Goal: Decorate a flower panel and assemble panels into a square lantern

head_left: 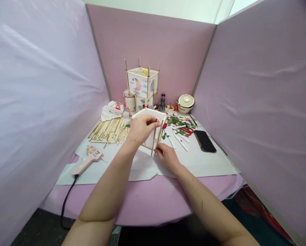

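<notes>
Left hand (140,128), right hand (167,156) on frame (153,112)

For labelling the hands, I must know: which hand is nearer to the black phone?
Right. The right hand is left of the black phone, holding the foot of the stick frame. The left hand is farther left, holding the frame's top.

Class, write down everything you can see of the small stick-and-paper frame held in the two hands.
The stick-and-paper frame is a small, box-like build of pale wooden sticks with white paper panels. It stands upright on the white sheet, stick ends poking above its top. The left hand grips its upper part; the right hand pinches the foot of a near corner stick.
</notes>
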`<control>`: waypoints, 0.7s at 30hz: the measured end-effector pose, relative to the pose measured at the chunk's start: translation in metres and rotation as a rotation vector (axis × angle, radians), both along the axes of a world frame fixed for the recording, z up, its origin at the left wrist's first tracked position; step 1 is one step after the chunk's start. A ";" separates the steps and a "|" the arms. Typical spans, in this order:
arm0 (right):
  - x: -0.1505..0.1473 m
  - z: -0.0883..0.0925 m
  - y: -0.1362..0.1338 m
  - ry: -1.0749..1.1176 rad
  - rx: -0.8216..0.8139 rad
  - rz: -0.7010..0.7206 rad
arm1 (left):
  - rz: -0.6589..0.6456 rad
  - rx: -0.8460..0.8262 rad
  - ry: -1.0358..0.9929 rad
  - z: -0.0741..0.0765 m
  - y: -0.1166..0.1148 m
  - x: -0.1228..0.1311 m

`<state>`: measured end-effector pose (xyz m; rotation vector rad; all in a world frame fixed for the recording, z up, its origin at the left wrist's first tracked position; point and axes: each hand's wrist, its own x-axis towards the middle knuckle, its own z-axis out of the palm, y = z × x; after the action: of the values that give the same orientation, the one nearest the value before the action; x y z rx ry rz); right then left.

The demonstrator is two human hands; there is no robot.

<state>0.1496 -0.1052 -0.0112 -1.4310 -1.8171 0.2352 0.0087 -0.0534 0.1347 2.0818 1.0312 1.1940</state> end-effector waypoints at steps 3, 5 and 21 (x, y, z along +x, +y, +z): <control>0.002 0.001 -0.001 -0.010 0.000 0.000 | -0.034 -0.030 0.043 0.005 -0.003 -0.005; 0.002 0.002 -0.002 -0.009 -0.010 0.009 | -0.038 -0.022 0.071 0.008 -0.006 -0.009; 0.005 0.006 -0.007 0.247 0.175 0.033 | 0.010 0.051 0.079 0.016 -0.007 -0.031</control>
<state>0.1548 -0.1125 -0.0053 -1.1956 -1.6191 0.2521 -0.0223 -0.0609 0.1509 2.1813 1.0580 1.1623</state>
